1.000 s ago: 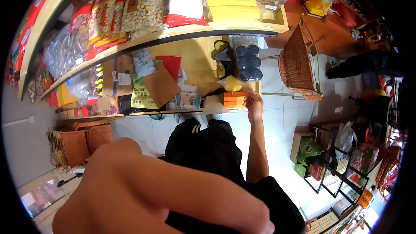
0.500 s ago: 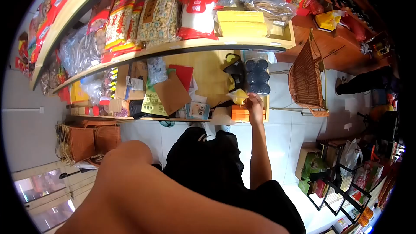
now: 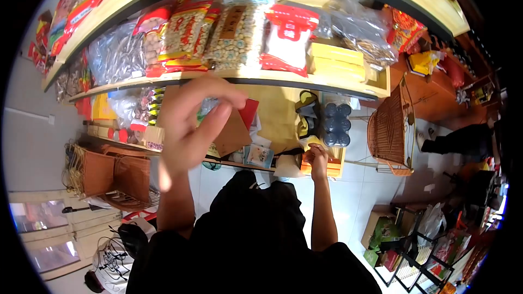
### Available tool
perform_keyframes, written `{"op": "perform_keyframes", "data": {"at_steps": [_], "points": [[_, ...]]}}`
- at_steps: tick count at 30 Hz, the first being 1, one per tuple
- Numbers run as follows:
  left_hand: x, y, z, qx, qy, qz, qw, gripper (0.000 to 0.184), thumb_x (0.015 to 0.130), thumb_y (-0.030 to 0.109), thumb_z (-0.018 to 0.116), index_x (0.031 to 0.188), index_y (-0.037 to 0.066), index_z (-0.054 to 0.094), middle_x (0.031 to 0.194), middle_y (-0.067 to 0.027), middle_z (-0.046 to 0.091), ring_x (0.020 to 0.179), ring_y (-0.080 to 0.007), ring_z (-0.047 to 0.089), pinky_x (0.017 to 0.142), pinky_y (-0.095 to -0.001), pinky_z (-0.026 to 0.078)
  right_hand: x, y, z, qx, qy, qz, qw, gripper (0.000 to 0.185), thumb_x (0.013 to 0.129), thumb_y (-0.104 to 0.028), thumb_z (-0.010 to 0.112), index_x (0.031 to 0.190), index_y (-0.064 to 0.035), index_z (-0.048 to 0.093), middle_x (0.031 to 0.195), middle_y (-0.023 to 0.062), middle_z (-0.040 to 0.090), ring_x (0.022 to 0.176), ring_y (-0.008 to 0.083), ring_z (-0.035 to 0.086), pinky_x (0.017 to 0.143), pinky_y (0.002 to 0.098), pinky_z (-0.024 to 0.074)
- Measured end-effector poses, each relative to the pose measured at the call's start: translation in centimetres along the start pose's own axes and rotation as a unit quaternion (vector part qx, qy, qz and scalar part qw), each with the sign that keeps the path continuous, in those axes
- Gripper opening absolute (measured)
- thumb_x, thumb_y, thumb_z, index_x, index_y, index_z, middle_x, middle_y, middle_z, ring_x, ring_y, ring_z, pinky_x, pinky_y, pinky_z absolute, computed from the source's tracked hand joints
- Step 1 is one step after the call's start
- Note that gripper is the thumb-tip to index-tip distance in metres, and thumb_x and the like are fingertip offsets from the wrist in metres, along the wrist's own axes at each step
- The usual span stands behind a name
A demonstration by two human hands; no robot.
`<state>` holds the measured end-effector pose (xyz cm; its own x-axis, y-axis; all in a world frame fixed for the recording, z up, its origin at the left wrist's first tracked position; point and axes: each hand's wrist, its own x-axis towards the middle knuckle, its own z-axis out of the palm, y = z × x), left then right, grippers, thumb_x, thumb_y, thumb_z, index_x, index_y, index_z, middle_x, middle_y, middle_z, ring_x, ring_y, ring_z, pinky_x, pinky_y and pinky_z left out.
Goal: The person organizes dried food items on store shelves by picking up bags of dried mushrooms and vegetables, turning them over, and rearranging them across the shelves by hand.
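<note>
Over the orange boxes [image 3: 332, 166] on the lower shelf [image 3: 277, 125], my right hand [image 3: 317, 158] has its fingers closed on a small yellow bag [image 3: 311, 142]. Close to the camera, my left hand [image 3: 199, 120] is raised in front of the shelves, its fingers curled with a gap between thumb and forefinger and nothing between them. Behind it lie a brown cardboard piece [image 3: 233, 137] and a red packet [image 3: 249, 113]. Black round containers [image 3: 336, 125] stand in a pack beyond my right hand, beside a black-and-yellow item [image 3: 308, 110].
The upper shelf [image 3: 239, 77] holds a white and red bag [image 3: 289, 41], nut bags [image 3: 237, 35] and yellow packs [image 3: 336, 62]. A wicker basket [image 3: 388, 130] stands right, brown baskets [image 3: 111, 174] left. People show at the far right [image 3: 460, 140] and lower left [image 3: 111, 258].
My left hand has come up into view before the shelves; earlier only that arm showed. My right hand has closed on the yellow bag. The view has shifted, showing more of the upper shelf.
</note>
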<state>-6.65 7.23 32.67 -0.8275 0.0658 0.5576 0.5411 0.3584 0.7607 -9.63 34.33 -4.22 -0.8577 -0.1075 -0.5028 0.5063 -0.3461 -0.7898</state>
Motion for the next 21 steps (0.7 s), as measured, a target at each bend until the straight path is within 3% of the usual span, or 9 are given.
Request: {"op": "perform_keyframes", "data": {"at_steps": [2,8,9,13,16,17,19,21], "points": [[-2.8,-6.0,-1.1,0.033,0.002,-0.140,0.990,0.019,0.085,0.003,0.057,0.103,-0.002,0.061,0.093,-0.0114,0.063,0.078,-0.0181,0.060,0.073,-0.0281,0.047,0.0,-1.1,2.6,-0.025,-0.012,-0.006,1.000,0.018,0.087,-0.009,0.050,0.100,0.0001,0.059,0.068,0.0079,0.059,0.053,0.0125,0.055,0.050,0.0250,0.0464],[-9.3,-14.5,-4.1,0.107,0.016,-0.239,0.965,0.042,0.085,0.008,0.060,0.125,0.007,0.048,0.113,-0.0102,0.050,0.088,-0.0174,0.058,0.077,-0.0290,0.048,-0.4,-5.4,11.6,-0.105,-0.064,-0.101,0.987,0.013,0.089,-0.004,0.048,0.097,-0.0028,0.058,0.067,0.0062,0.058,0.055,0.0105,0.052,0.050,0.0236,0.0413],[-9.9,-15.2,-4.8,0.095,0.000,-0.233,0.968,0.039,0.087,0.006,0.057,0.125,0.005,0.049,0.122,-0.0100,0.045,0.098,-0.0169,0.054,0.079,-0.0284,0.049,-0.6,-6.2,13.3,-0.111,-0.085,-0.145,0.980,0.012,0.090,-0.005,0.049,0.098,-0.0017,0.058,0.068,0.0061,0.059,0.056,0.0104,0.053,0.052,0.0231,0.0423],[-10.5,-15.7,-7.0,0.085,-0.020,-0.285,0.954,0.041,0.086,0.007,0.059,0.125,0.005,0.049,0.121,-0.0101,0.046,0.099,-0.0194,0.054,0.082,-0.0297,0.048,-2.4,-9.5,20.6,-0.133,-0.105,-0.257,0.951,0.014,0.090,-0.001,0.048,0.098,-0.0026,0.059,0.070,0.0046,0.057,0.060,0.0103,0.054,0.055,0.0230,0.0441],[-12.8,-18.2,-8.9,0.106,-0.068,-0.265,0.956,0.039,0.087,0.019,0.058,0.123,0.004,0.050,0.116,-0.0183,0.052,0.106,-0.0317,0.055,0.090,-0.0377,0.044,-2.9,-9.8,24.9,-0.138,-0.115,-0.298,0.937,0.013,0.090,0.000,0.048,0.096,-0.0022,0.059,0.070,0.0044,0.057,0.060,0.0109,0.054,0.055,0.0232,0.0440],[-13.2,-18.4,-9.8,0.110,-0.044,-0.274,0.954,0.039,0.087,0.019,0.058,0.123,0.004,0.050,0.116,-0.0183,0.052,0.106,-0.0317,0.055,0.090,-0.0377,0.044,-3.3,-9.5,26.3,-0.143,-0.110,-0.297,0.938,0.012,0.090,-0.001,0.048,0.095,-0.0023,0.059,0.069,0.0049,0.057,0.060,0.0109,0.054,0.055,0.0235,0.0440],[-13.9,-18.7,-11.4,0.116,-0.138,-0.269,0.946,0.041,0.089,0.024,0.055,0.122,0.001,0.050,0.112,-0.0211,0.055,0.106,-0.0353,0.054,0.091,-0.0405,0.043,-3.6,-8.2,28.7,-0.138,-0.145,-0.287,0.937,0.010,0.091,-0.004,0.049,0.095,-0.0031,0.058,0.067,0.0044,0.056,0.059,0.0106,0.052,0.055,0.0238,0.0434],[-15.1,-19.4,-12.3,0.085,-0.122,-0.298,0.943,0.041,0.088,0.023,0.055,0.121,0.000,0.051,0.111,-0.0214,0.056,0.106,-0.0354,0.054,0.091,-0.0404,0.042,-3.9,-6.1,31.2,-0.160,-0.157,-0.259,0.939,0.010,0.090,-0.006,0.050,0.095,-0.0027,0.058,0.067,0.0045,0.056,0.055,0.0104,0.048,0.053,0.0239,0.0419]]}}
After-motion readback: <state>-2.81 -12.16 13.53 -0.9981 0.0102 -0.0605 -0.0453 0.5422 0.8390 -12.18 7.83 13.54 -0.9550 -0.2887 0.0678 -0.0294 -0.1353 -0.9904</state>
